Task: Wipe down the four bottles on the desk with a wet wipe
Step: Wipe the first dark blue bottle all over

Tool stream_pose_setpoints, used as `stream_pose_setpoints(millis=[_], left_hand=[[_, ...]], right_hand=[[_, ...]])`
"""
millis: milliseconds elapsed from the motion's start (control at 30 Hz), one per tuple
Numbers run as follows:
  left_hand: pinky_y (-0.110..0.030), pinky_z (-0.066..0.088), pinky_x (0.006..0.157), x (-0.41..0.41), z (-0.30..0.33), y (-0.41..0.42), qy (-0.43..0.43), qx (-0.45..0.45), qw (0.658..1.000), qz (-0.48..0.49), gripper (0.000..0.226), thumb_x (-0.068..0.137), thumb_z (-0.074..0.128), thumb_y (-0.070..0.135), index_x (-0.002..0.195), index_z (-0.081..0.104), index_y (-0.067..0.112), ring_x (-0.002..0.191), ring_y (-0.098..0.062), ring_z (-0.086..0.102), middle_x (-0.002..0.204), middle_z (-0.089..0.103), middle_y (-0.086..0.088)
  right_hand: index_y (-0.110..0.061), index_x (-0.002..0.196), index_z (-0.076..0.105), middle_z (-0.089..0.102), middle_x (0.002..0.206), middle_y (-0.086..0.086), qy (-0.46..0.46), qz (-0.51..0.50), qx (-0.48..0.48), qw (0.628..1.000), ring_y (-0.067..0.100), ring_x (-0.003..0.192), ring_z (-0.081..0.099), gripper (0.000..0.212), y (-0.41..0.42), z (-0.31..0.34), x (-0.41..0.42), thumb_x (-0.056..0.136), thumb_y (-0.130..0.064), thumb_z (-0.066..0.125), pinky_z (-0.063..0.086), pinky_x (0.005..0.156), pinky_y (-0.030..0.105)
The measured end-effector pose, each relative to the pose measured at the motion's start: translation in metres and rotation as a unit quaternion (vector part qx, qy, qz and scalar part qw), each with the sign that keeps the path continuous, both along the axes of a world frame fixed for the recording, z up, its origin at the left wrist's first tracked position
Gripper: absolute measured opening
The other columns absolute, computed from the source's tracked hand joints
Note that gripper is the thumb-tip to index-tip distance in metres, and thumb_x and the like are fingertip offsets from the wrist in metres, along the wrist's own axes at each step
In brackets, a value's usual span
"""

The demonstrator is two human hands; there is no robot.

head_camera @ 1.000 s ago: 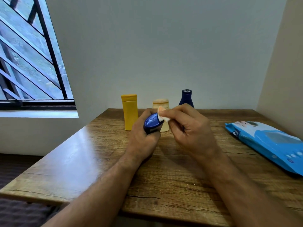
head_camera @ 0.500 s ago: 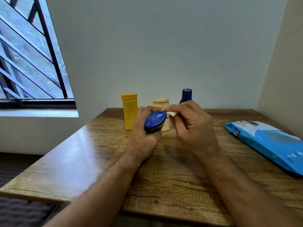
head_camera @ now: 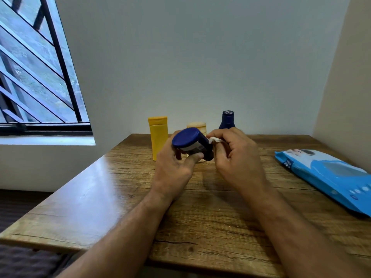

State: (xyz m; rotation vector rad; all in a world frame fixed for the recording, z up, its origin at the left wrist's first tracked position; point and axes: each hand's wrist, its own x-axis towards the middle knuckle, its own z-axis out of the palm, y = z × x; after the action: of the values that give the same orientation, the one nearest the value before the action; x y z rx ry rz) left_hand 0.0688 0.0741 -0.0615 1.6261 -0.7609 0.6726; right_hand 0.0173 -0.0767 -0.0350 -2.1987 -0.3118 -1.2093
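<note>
Your left hand [head_camera: 174, 165] holds the blue bottle [head_camera: 191, 143] in a closed grip above the table [head_camera: 120, 197], tilted on its side so its round, smooth end faces you, thumb pressed under its body. Your right hand [head_camera: 234, 155] is pinched shut on the wet wipe [head_camera: 215, 139], a small crumpled white wad held against the bottle's far side; most of the wipe is hidden behind your fingers. Behind your hands, near the wall, three more bottles stand upright in a row: a flat-sided yellow bottle [head_camera: 158, 135] with a squared cap at the left, a squat cream jar [head_camera: 197, 127] with a ribbed lid largely blocked by the held bottle, and a dark navy bottle [head_camera: 227, 120] with a tapering neck, its lower part hidden by your right hand. At the right edge of the table lies the wipes pack [head_camera: 329, 175], a glossy blue soft pouch lying flat, well apart from your hands. The table is wood-grain laminate with a dull sheen at the left, and a barred window [head_camera: 36, 77] sits beyond it.
</note>
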Motion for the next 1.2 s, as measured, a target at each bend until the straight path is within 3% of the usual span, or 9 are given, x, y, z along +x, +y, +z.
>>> stream_pose_setpoints(millis=[167,267,367,467,533,667,800,900,1200], left_hand=[[-0.028,0.06,0.072,-0.0113,0.0024,-0.0026,-0.009,-0.029,0.993,-0.111,0.048,0.088,0.064,0.004,0.119,0.058,0.04,0.092,-0.019,0.073,0.108,0.07,0.002],[-0.052,0.054,0.098,-0.0086,0.002,-0.0051,-0.054,-0.038,0.983,-0.172,0.052,0.08,0.045,-0.015,0.122,0.063,0.009,0.119,-0.032,0.065,0.123,0.069,-0.01],[-0.045,0.044,0.113,-0.0062,0.0017,-0.0058,-0.021,-0.067,0.975,-0.213,0.056,0.074,0.034,-0.011,0.121,0.065,-0.006,0.134,-0.031,0.055,0.131,0.065,-0.021],[-0.035,0.047,0.107,-0.0054,-0.0014,-0.0014,0.016,-0.087,0.97,-0.225,0.044,0.094,0.036,0.015,0.109,0.074,-0.001,0.134,-0.025,0.056,0.133,0.068,-0.013],[-0.039,0.051,0.105,-0.0043,-0.002,-0.0013,0.028,-0.075,0.978,-0.192,0.039,0.096,0.052,0.035,0.094,0.079,0.006,0.129,-0.022,0.06,0.131,0.069,-0.005],[-0.03,0.056,0.095,-0.0055,0.0004,-0.0058,0.002,-0.016,0.995,-0.097,0.014,0.084,0.072,0.024,0.097,0.074,0.017,0.125,-0.015,0.058,0.131,0.058,0.0],[-0.043,0.061,0.088,-0.0087,0.0036,-0.006,0.064,-0.039,0.985,-0.159,0.071,0.081,0.072,-0.001,0.138,0.046,0.034,0.12,-0.026,0.063,0.147,0.044,-0.001],[-0.035,0.059,0.09,-0.0063,0.0032,-0.0046,0.12,-0.011,0.987,-0.103,0.097,0.08,0.07,-0.011,0.15,0.027,0.042,0.112,-0.015,0.064,0.13,0.056,0.003],[-0.031,0.052,0.078,-0.0031,0.0042,-0.0033,0.092,0.126,0.982,0.104,0.056,0.07,0.067,-0.007,0.111,0.061,0.031,0.084,-0.015,0.061,0.089,0.062,0.016]], right_hand=[[-0.016,0.111,0.066,0.06,0.102,-0.005,-0.039,0.001,0.008,0.999,0.0,0.092,0.052,0.027,-0.0009,0.0006,0.0002,0.09,-0.002,0.057,0.04,0.084,0.001],[-0.015,0.111,0.066,0.058,0.104,-0.005,-0.048,0.001,0.009,0.999,-0.001,0.094,0.05,0.026,-0.0013,0.0013,0.0005,0.092,-0.002,0.055,0.038,0.084,0.0],[-0.017,0.11,0.067,0.056,0.104,-0.007,-0.041,-0.003,0.009,0.999,-0.001,0.093,0.05,0.026,-0.0021,0.0016,0.0005,0.093,-0.003,0.054,0.037,0.082,0.001],[-0.018,0.107,0.068,0.059,0.105,-0.006,-0.018,0.011,0.02,1.0,0.001,0.092,0.054,0.024,-0.002,0.0006,0.002,0.093,-0.004,0.055,0.039,0.08,0.003],[-0.021,0.105,0.068,0.059,0.103,-0.009,-0.005,0.019,0.016,1.0,0.001,0.092,0.055,0.023,-0.0012,-0.0006,0.0026,0.093,-0.005,0.056,0.039,0.08,0.003],[-0.022,0.108,0.068,0.057,0.104,-0.011,0.002,0.013,0.006,1.0,0.0,0.092,0.054,0.024,-0.001,-0.0003,0.0023,0.093,-0.007,0.057,0.04,0.08,0.005],[-0.023,0.111,0.067,0.061,0.104,-0.01,-0.02,0.002,0.013,1.0,0.001,0.093,0.055,0.023,-0.0026,-0.0003,0.0028,0.095,-0.01,0.058,0.043,0.079,0.007],[-0.02,0.118,0.066,0.063,0.106,-0.008,-0.032,-0.017,0.005,0.999,-0.001,0.094,0.053,0.024,-0.0029,-0.0009,0.0025,0.095,-0.014,0.059,0.042,0.078,0.003],[-0.012,0.11,0.068,0.059,0.102,-0.006,-0.129,-0.009,0.019,0.991,-0.012,0.089,0.051,0.025,-0.0052,0.0025,-0.0015,0.09,0.0,0.059,0.041,0.077,0.003]])
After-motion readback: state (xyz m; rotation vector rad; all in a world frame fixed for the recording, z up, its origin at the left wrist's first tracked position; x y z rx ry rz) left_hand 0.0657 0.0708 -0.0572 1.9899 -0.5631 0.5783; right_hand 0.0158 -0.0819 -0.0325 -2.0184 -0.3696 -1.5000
